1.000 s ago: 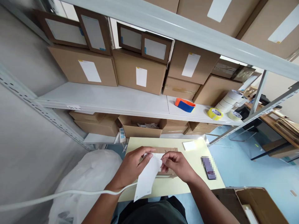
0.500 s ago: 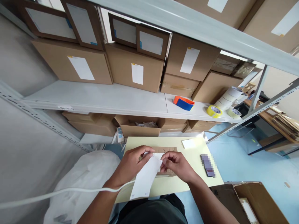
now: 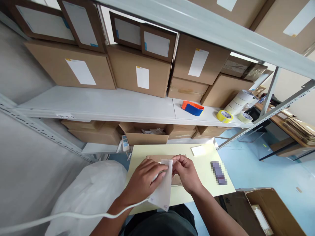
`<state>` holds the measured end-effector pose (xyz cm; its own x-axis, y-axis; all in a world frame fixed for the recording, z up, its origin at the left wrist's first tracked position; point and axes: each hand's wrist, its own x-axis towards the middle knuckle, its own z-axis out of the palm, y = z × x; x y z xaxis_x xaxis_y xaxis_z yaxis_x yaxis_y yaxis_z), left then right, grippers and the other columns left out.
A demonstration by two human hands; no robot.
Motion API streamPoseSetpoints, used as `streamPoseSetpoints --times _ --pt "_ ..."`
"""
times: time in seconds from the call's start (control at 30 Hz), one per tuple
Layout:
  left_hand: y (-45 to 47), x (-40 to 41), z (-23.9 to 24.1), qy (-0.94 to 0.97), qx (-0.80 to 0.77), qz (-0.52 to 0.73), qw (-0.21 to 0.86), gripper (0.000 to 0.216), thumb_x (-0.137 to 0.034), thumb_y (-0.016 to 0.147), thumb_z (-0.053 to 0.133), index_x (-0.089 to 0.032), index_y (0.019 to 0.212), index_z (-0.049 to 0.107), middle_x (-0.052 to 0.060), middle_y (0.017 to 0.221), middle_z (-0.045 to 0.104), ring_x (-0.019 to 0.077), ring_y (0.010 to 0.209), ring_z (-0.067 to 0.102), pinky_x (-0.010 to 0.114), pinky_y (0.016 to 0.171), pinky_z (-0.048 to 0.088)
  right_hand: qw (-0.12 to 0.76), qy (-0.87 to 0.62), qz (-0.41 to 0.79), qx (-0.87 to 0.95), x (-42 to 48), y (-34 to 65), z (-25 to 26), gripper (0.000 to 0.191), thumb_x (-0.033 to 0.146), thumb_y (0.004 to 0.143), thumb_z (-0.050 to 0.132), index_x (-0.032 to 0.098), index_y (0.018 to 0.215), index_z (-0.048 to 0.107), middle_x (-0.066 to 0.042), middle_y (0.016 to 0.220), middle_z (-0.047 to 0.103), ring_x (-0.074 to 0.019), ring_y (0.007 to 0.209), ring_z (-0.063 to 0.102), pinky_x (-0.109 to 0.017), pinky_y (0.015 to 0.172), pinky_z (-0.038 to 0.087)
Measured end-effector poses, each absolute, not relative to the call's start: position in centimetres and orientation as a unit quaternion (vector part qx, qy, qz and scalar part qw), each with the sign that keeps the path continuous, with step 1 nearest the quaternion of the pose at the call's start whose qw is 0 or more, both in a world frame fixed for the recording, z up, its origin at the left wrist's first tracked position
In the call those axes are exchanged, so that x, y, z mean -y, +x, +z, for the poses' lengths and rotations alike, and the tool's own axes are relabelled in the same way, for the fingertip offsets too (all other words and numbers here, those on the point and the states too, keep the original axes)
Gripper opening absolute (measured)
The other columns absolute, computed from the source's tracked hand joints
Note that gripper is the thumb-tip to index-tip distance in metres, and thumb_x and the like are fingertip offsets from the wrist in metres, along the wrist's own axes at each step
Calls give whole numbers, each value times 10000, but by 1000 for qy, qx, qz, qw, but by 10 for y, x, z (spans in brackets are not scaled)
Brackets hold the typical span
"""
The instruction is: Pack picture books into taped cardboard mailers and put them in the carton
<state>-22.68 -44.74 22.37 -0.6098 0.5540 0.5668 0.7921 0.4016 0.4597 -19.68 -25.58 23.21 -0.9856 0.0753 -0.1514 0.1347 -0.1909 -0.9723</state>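
Observation:
Both hands meet over a small pale yellow table (image 3: 201, 178). My left hand (image 3: 145, 180) pinches the upper edge of a white paper sheet (image 3: 163, 191) that hangs down toward my lap. My right hand (image 3: 185, 172) pinches the same sheet at its top corner, fingers pressed together. Under the hands lies a flat brown cardboard box (image 3: 157, 158), mostly hidden by them. A white cable (image 3: 73, 214) runs from my left wrist off to the left.
A small white pad (image 3: 199, 150) and a blurred dark phone-like item (image 3: 218, 172) lie on the table's right. A white plastic bag (image 3: 91, 193) sits left, an open carton (image 3: 268, 213) lower right. Shelves behind hold labelled cartons, a tape dispenser (image 3: 192, 108) and tape rolls (image 3: 224, 116).
The paper sheet has swung from slanting left to hanging nearly straight down, and both hands have shifted slightly toward me while pinching it. The camera tilted a little.

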Motion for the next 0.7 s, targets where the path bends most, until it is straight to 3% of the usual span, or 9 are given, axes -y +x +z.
streamPoseSetpoints --times 0.13,0.27,0.4,0.57,0.7 --pt "-219 443 222 -327 814 -474 81 224 -330 1009 538 -227 1157 672 10 986 776 143 859 709 240 768 526 -36 15 -706 -707 264 -193 231 220 419 908 691 203 864 684 -6 746 707 -146 677 658 -281 662 550" --pt "-217 438 218 -238 812 -532 48 235 -383 984 554 -230 1060 715 -5 923 791 132 778 718 213 722 532 -80 -34 -612 -786 268 -193 226 146 345 937 647 212 899 695 -24 836 727 -159 763 671 -289 734 531" --pt "-218 437 214 -199 810 -551 27 286 -404 970 533 -230 990 759 -6 848 794 138 736 717 215 705 524 -56 -61 -583 -808 267 -195 221 159 350 947 647 212 892 703 -22 804 712 -161 762 655 -285 734 515" --pt "-226 450 192 -8 764 -646 8 338 -505 852 632 -189 824 747 14 660 729 158 610 654 239 574 496 8 20 -735 -677 254 -203 203 254 438 908 716 206 825 654 8 716 676 -137 650 628 -277 675 520" --pt "-237 477 168 187 608 -768 73 346 -506 705 765 -170 751 694 -10 582 657 116 528 546 223 501 449 9 170 -866 -470 220 -220 182 224 310 836 786 196 745 615 20 719 660 -105 603 610 -234 617 540"
